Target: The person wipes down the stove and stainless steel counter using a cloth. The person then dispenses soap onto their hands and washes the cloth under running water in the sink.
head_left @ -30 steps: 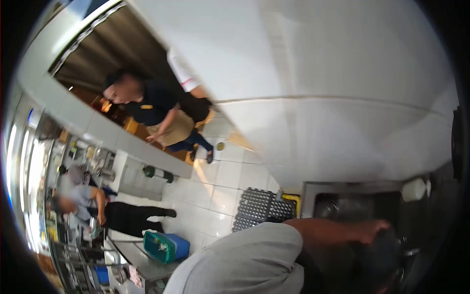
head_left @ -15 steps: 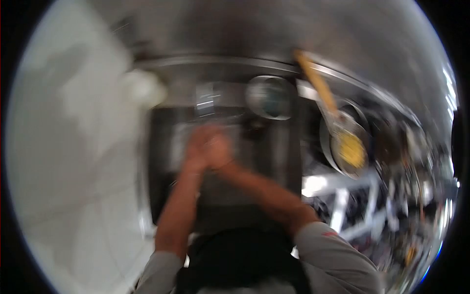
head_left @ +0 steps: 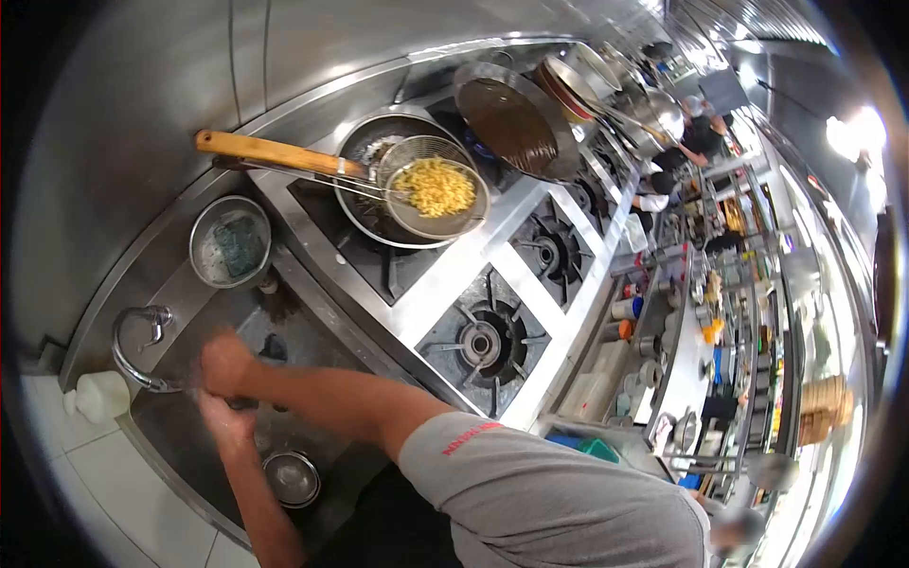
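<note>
Over the metal sink [head_left: 170,445], my left hand [head_left: 222,417] and my right hand [head_left: 225,363] are together beside the curved faucet [head_left: 137,355]. My right hand looks closed and is blurred; the fingers of my left hand are hidden at the faucet's spout. Small metal bowls [head_left: 291,478] sit in the sink, below my hands. A metal bowl with a dark green scouring pad [head_left: 239,244] rests on the sink's back ledge. A white plastic jug [head_left: 99,396] stands at the sink's left corner.
On the stove [head_left: 497,284], a wooden-handled strainer [head_left: 275,151] with yellow food lies across a wok [head_left: 365,142]. Beyond are a large pan of dark liquid [head_left: 511,128] and more pots. Shelves [head_left: 720,312] stand at the right, with people in the background.
The view has swung from the doorway to the sink, then toward the stove and kitchen. My hands were together over the sink half a second ago and remain together by the faucet.
</note>
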Demonstrator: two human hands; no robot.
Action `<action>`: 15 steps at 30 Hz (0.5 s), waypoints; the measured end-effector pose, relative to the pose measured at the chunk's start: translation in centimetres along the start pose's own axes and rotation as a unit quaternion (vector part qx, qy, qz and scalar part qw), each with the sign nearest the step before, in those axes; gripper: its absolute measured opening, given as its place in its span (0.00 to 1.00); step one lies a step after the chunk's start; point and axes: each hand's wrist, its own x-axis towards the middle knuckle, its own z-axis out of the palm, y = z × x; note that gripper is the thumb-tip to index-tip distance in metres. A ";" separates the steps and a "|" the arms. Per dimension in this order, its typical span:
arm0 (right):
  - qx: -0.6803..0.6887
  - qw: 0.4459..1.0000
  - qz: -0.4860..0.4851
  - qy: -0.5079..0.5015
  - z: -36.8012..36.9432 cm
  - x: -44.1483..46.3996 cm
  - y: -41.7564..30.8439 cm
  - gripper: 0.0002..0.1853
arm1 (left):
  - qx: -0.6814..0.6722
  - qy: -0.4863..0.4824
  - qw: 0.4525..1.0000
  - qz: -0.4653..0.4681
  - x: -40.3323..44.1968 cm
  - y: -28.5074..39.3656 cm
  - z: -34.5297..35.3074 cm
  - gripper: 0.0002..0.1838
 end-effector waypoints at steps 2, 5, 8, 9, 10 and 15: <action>0.136 0.990 0.025 0.012 -1.3 0.2 0.9 0.30 | 0.071 0.130 0.989 -0.001 -4.6 0.5 9.3 0.36; 0.402 0.902 0.060 -0.145 -3.8 -1.0 0.4 0.33 | 0.159 0.041 0.984 0.067 -0.8 3.3 4.3 0.32; 0.394 0.862 0.017 -0.320 -3.1 -1.6 1.4 0.35 | 0.272 0.014 0.961 0.046 -3.1 6.1 5.5 0.21; 0.280 0.908 -0.020 -0.310 -4.1 -2.6 0.7 0.31 | 0.298 0.027 0.953 0.051 -4.4 6.1 6.6 0.20; 0.197 0.936 -0.040 -0.290 -4.2 -3.1 0.5 0.28 | 0.321 0.039 0.945 0.057 -5.4 5.8 7.4 0.18; -0.008 0.980 -0.011 -0.200 0.4 -5.2 1.5 0.18 | 0.156 0.110 0.981 0.039 -7.5 2.5 7.1 0.15</action>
